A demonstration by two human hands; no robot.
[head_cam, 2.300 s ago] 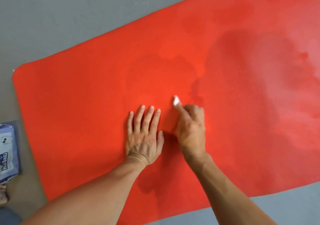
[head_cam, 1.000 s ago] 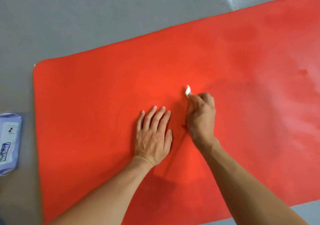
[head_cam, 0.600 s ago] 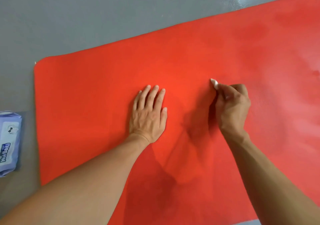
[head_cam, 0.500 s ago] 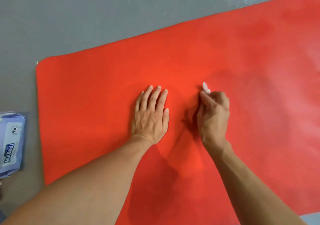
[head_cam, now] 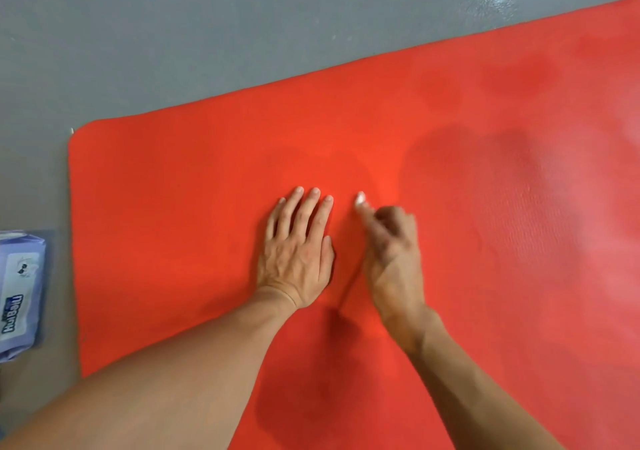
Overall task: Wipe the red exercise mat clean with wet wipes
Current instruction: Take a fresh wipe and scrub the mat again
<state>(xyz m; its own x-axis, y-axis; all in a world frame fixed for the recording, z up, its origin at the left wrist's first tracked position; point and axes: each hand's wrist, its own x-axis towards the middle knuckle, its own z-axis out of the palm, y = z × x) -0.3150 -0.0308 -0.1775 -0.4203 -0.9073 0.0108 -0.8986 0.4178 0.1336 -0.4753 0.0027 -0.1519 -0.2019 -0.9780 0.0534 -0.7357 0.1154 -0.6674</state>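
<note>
Red exercise mat lies flat on the grey floor, its rounded left end in view and its right part running out of view. Darker damp patches mark its middle and right part. Near the mat's middle, the right hand, blurred, presses down with fingers curled around a small white wet wipe that pokes out at the fingertips. Just beside it, the left hand rests palm-down on the mat, fingers flat and slightly spread, gripping nothing. Off the mat's left end, a blue wet wipes pack sits on the floor.
</note>
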